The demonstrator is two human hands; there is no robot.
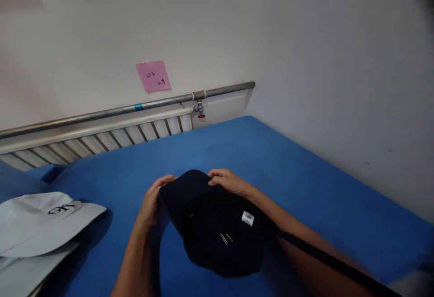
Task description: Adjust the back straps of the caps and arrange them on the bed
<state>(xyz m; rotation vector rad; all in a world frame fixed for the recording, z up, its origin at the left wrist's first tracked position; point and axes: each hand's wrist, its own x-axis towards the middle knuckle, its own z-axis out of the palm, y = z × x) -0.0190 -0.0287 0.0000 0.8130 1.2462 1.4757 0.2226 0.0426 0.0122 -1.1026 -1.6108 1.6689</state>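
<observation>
A dark baseball cap (217, 233) is held above the blue surface with its hollow inside facing me. A small white label (247, 218) shows inside it. My left hand (151, 203) grips the left edge of the brim, its thumb side toward the front tip. On the brim's other edge, my right hand (229, 182) has its fingers curled and closed on the fabric. A black strap (322, 256) runs from beside the cap toward the lower right corner.
White caps (37, 222) with dark lettering lie stacked at the left on the blue-covered surface (305, 188). Behind stand a white radiator (135, 133), a metal pipe (111, 113) and a red-handled valve (200, 115). A pink note (153, 76) hangs on the wall.
</observation>
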